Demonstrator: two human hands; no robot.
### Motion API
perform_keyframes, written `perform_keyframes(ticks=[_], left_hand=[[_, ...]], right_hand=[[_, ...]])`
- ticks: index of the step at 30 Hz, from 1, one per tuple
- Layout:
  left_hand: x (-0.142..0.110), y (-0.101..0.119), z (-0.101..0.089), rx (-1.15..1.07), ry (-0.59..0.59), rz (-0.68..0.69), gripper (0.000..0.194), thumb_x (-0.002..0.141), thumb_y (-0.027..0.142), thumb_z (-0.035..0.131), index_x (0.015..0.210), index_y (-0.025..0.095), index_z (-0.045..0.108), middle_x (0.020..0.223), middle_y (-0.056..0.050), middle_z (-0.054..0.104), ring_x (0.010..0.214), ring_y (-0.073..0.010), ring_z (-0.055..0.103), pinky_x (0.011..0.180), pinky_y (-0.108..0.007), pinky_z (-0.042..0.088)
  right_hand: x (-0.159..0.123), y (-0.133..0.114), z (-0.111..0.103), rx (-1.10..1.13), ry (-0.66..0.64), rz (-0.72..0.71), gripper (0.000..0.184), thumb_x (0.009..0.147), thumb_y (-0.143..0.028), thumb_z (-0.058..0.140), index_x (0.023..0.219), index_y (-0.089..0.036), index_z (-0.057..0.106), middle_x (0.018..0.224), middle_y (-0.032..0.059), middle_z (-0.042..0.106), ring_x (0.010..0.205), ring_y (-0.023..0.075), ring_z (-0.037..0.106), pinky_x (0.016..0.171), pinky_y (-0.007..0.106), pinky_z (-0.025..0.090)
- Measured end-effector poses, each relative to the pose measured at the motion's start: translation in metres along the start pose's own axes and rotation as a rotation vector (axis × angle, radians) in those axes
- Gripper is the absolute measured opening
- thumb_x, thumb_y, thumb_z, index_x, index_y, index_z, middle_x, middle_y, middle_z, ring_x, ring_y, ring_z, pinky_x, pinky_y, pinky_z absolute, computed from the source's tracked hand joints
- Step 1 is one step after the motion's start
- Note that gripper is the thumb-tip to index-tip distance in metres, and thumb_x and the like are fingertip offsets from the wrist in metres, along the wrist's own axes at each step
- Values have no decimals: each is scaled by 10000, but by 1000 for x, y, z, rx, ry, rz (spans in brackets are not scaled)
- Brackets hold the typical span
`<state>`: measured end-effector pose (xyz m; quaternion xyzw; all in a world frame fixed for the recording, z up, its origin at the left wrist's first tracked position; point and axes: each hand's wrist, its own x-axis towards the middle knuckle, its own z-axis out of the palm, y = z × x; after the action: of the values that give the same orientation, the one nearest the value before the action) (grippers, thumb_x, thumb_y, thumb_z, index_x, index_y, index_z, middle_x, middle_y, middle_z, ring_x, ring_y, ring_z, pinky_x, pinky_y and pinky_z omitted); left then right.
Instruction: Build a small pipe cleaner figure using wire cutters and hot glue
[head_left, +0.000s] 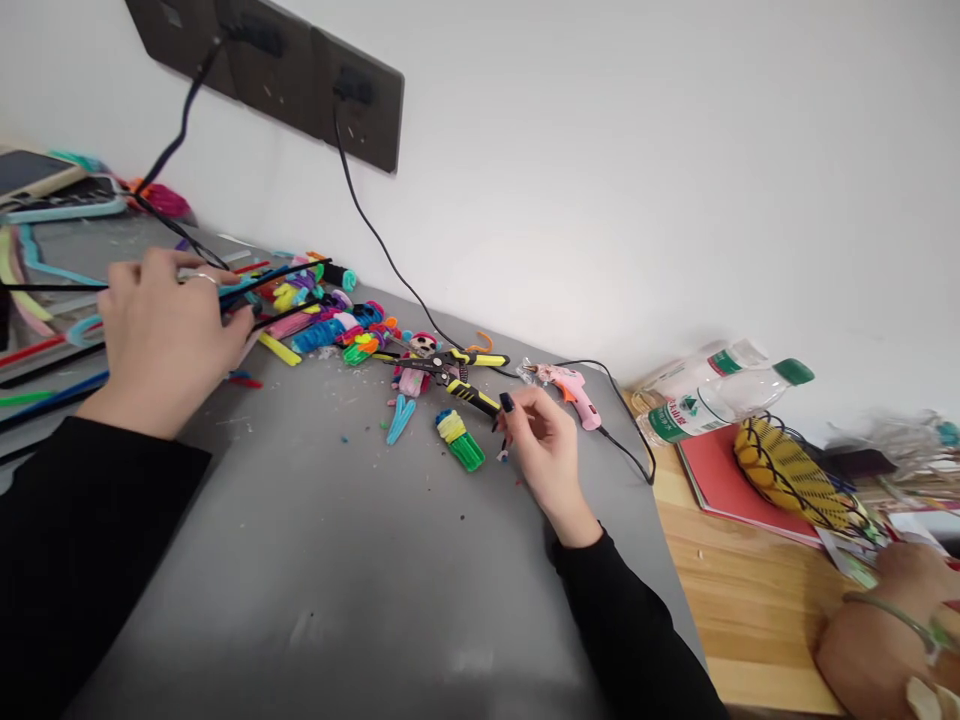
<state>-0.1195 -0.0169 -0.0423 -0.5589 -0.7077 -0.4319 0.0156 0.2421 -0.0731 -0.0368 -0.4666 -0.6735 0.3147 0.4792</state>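
Note:
My left hand (169, 335) is curled round several pipe cleaners, with black pipe cleaners (289, 275) sticking out past its thumb and fingers. At the lower handle of the yellow-and-black wire strippers (442, 368), my right hand (546, 450) pinches the handle end between thumb and fingers. The strippers lie with jaws pointing left, handles spread. Below them is a small green bundle (466, 450) of pipe cleaner with a yellow wrap. A bent light-blue pipe cleaner piece (401, 420) lies to its left. Colourful pipe cleaner figures (319, 335) are heaped between my hands, near the wall.
A pink glue gun (574, 392) with a black cord lies right of the strippers. Two plastic bottles (720, 400), a red folder (724, 470) and a yellow basket (787, 470) are on the wooden table. Another person's hand (907, 570) is at far right. Wall sockets (300, 75) hold plugged cords.

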Motion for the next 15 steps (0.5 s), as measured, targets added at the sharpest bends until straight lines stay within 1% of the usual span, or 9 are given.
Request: perform_keyframes(ticks=[2,4,6,7,8,11,13,14,15], left_hand=[[2,-9,-2,-3,-44,-38,370,743,587,736,721,253,580,1126,-133,632,1330,-543,364,1105,-700,281],[1,-10,-4,-17,-25,-72,393,718,571,753,662,254,527,961,-113,582,1279,-516,388,1093,-676,280],[0,-5,-6,-7,-50,-78,361,741,522,750,671,254,519,866,-88,529,1251,-483,421,1094,-639,295],[0,-1,-7,0,-27,-85,336,755,490,738,676,252,516,824,-76,511,1232,-463,447,1093,-619,307],[-1,3,-7,4,-71,-55,274,817,464,710,734,254,554,833,-63,531,1236,-437,470,1097,-593,323],[-4,16,-4,-52,91,12,185,857,428,679,802,258,629,816,-40,634,1131,-386,583,1082,-562,370],[-10,28,-2,-135,150,107,182,887,440,674,837,265,680,858,-32,714,1060,-349,642,1062,-539,419],[-14,35,0,-177,165,158,188,911,442,661,847,269,696,883,-32,737,1023,-329,665,1042,-528,447],[-20,43,0,-218,127,223,181,935,438,652,875,278,712,922,-29,759,1018,-314,682,1026,-512,474]], right_hand=[[0,0,1,-2,14,-20,106,977,-328,637,1029,-237,646,967,35,683,779,147,652,554,233,510],[0,1,2,-11,12,-22,226,951,-239,608,1176,-258,625,1076,47,686,845,151,679,571,229,531],[0,2,3,-21,9,-29,271,943,-199,579,1203,-261,621,1084,49,686,848,149,682,585,232,542],[0,2,3,-27,15,-33,262,941,-196,578,1191,-258,629,1080,50,687,845,149,682,592,235,547],[0,2,3,-31,23,-35,246,942,-199,582,1175,-255,638,1073,50,689,840,150,680,589,235,548],[0,3,2,-15,43,-30,221,952,-227,599,1167,-252,645,1061,52,693,806,146,668,545,222,530],[0,3,3,19,44,-27,254,960,-243,610,1213,-257,626,1055,48,692,785,140,660,527,216,517],[0,3,3,38,39,-28,277,964,-252,619,1241,-260,612,1046,43,691,772,134,657,532,218,518],[0,3,3,55,29,-31,304,966,-260,631,1268,-262,598,1034,36,691,756,128,654,544,222,522]])
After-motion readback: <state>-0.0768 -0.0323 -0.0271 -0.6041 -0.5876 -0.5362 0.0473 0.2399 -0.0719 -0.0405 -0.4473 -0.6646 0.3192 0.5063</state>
